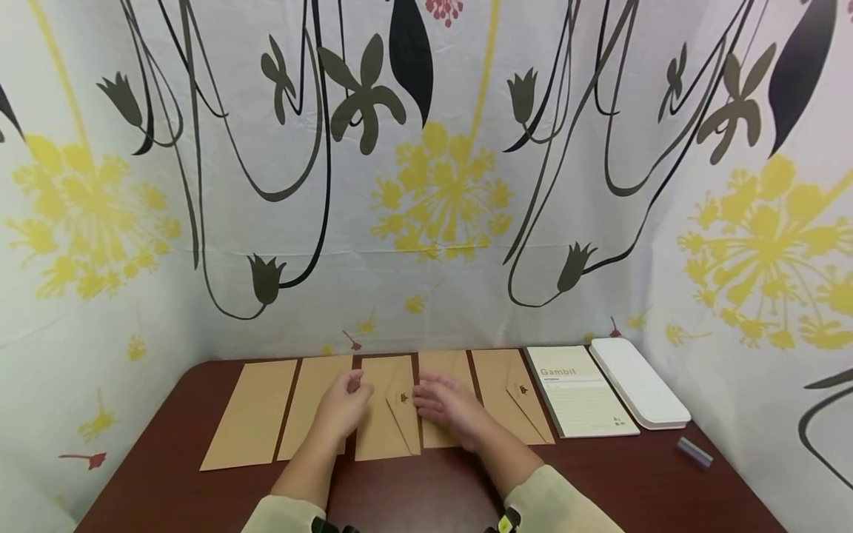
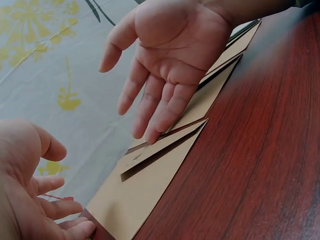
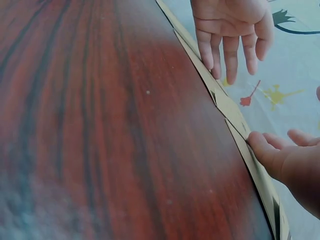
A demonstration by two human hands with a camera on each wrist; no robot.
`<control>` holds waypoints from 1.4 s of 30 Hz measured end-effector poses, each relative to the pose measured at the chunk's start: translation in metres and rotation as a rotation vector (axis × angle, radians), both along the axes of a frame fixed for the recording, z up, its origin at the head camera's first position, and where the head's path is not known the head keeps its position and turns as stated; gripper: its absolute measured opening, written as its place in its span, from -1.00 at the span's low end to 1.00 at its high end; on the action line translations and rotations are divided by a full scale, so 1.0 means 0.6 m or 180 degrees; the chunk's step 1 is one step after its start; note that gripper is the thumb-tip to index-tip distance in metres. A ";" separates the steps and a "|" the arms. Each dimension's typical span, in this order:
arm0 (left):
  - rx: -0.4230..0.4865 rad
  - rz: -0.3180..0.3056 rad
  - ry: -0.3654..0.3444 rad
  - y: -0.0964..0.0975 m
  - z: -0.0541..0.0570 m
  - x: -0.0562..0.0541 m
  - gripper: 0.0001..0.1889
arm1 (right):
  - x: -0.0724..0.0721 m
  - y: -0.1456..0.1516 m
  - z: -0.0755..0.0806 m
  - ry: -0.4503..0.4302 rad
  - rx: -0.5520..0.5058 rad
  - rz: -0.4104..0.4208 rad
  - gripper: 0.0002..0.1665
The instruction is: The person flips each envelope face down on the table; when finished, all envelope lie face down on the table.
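Note:
Several brown paper envelopes lie side by side in a row on the table. The middle envelope (image 1: pixel 376 426) shows a slanted flap with a small dark print, and this flap stands slightly raised in the left wrist view. My left hand (image 1: pixel 343 407) hovers over the gap between it and the second envelope (image 1: pixel 313 400), fingers loosely bent and holding nothing. Above the fourth envelope (image 1: pixel 440 437) is my right hand (image 1: pixel 449 403), palm turned inward, fingers relaxed. Its palm faces the camera in the left wrist view. Contact with the paper cannot be made out.
Rightward in the row are another flapped envelope (image 1: pixel 509 414), a pale notebook (image 1: pixel 583 392) marked "Gambit" and a white case (image 1: pixel 640 381). A small grey-purple stick (image 1: pixel 694 452) lies near the right edge of the dark red table (image 1: pixel 406 496). Patterned cloth (image 1: pixel 426 296) hangs behind.

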State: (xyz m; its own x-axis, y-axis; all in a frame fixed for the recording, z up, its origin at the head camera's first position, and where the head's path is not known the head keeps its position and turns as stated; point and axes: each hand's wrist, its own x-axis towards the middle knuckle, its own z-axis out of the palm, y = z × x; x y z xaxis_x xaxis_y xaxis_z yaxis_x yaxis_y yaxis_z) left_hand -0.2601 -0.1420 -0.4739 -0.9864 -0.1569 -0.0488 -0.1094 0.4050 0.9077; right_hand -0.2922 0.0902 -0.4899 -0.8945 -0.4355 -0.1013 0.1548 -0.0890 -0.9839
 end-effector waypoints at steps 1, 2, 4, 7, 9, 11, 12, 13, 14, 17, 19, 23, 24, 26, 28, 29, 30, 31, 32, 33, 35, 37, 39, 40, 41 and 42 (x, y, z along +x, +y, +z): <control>0.0003 -0.0021 -0.0013 0.000 0.000 0.001 -0.39 | 0.001 0.000 -0.001 0.0006 -0.0003 0.0012 -0.12; 0.0015 -0.0038 -0.0024 0.001 0.000 0.001 -0.39 | 0.001 0.000 -0.001 0.0016 -0.0002 0.0020 -0.11; 0.0026 -0.0057 -0.0030 0.003 0.000 0.002 -0.40 | 0.001 0.000 -0.001 0.0011 -0.0015 0.0026 -0.11; 0.0045 -0.0061 -0.0044 0.007 0.000 0.003 -0.41 | 0.001 -0.001 0.000 0.0015 -0.0016 0.0024 -0.13; 0.0038 -0.0051 -0.0036 0.008 0.000 0.003 -0.42 | 0.002 -0.002 0.000 0.0001 -0.0008 0.0022 -0.14; 0.0019 -0.0045 -0.0033 0.009 -0.001 0.003 -0.43 | 0.003 -0.002 0.001 0.0002 -0.0005 0.0023 -0.15; 0.0002 -0.0043 -0.0030 0.009 -0.001 0.003 -0.44 | 0.003 -0.003 0.001 -0.0012 -0.0015 0.0015 -0.15; -0.0013 -0.0045 -0.0035 0.009 -0.002 0.003 -0.45 | 0.004 -0.003 0.001 -0.0017 -0.0027 0.0006 -0.16; -0.0029 -0.0053 -0.0035 0.010 -0.002 0.003 -0.46 | 0.005 -0.004 0.001 -0.0035 -0.0038 -0.0018 -0.17; -0.0091 -0.0088 -0.0037 0.011 -0.004 0.003 -0.47 | 0.004 -0.005 0.001 -0.0028 -0.0102 -0.0106 -0.21; -0.0130 -0.0115 -0.0037 0.012 -0.005 0.003 -0.47 | 0.003 -0.005 0.002 -0.0037 -0.0155 -0.0171 -0.24; -0.0273 -0.0206 0.0010 0.015 -0.004 0.000 -0.43 | -0.002 -0.007 0.003 -0.0038 -0.0240 -0.0238 -0.29; -0.0281 -0.0240 0.0018 0.017 -0.004 0.000 -0.42 | -0.003 -0.008 0.004 -0.0055 -0.0247 -0.0250 -0.31; -0.0308 -0.0305 0.0035 0.020 -0.003 0.000 -0.40 | -0.002 -0.009 0.006 -0.0038 -0.0226 -0.0258 -0.32; -0.0288 -0.0375 0.0045 0.024 -0.002 0.001 -0.39 | 0.001 -0.011 0.008 0.0005 -0.0173 -0.0255 -0.34; -0.0264 -0.0412 0.0055 0.026 -0.001 0.002 -0.39 | 0.004 -0.012 0.009 0.0033 -0.0133 -0.0250 -0.34; -0.0232 -0.0443 0.0051 0.028 0.000 0.004 -0.39 | 0.006 -0.013 0.010 0.0064 -0.0095 -0.0233 -0.35; -0.0216 -0.0477 0.0050 0.030 0.001 0.005 -0.39 | 0.009 -0.014 0.011 0.0099 -0.0047 -0.0209 -0.35; -0.0198 -0.0516 0.0056 0.033 0.002 0.006 -0.39 | 0.012 -0.015 0.013 0.0129 -0.0006 -0.0176 -0.34; -0.0171 -0.0556 0.0061 0.034 0.003 0.007 -0.39 | 0.015 -0.016 0.014 0.0147 0.0031 -0.0140 -0.34; -0.0122 -0.0610 0.0068 0.038 0.005 0.009 -0.39 | 0.019 -0.018 0.015 0.0188 0.0082 -0.0060 -0.32; -0.0070 -0.0641 0.0073 0.040 0.006 0.010 -0.39 | 0.022 -0.021 0.016 0.0222 0.0089 0.0005 -0.29; -0.0017 -0.0657 0.0089 0.041 0.008 0.010 -0.38 | 0.023 -0.022 0.015 0.0241 0.0054 0.0041 -0.27; 0.0020 -0.0663 0.0091 0.041 0.008 0.010 -0.38 | 0.024 -0.023 0.016 0.0254 0.0027 0.0055 -0.26; 0.0077 -0.0669 0.0091 0.041 0.009 0.010 -0.38 | 0.024 -0.023 0.016 0.0261 0.0000 0.0063 -0.26; 0.0138 -0.0673 0.0087 0.041 0.010 0.010 -0.37 | 0.024 -0.024 0.018 0.0269 -0.0023 0.0071 -0.26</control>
State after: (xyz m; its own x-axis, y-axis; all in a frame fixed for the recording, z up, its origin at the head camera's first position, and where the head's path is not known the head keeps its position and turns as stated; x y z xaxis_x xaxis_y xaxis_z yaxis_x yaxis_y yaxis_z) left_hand -0.2542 -0.1172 -0.4678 -0.9982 0.0555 -0.0240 -0.0013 0.3768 0.9263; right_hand -0.2776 0.0759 -0.4794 -0.8897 -0.4559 -0.0228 0.0733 -0.0935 -0.9929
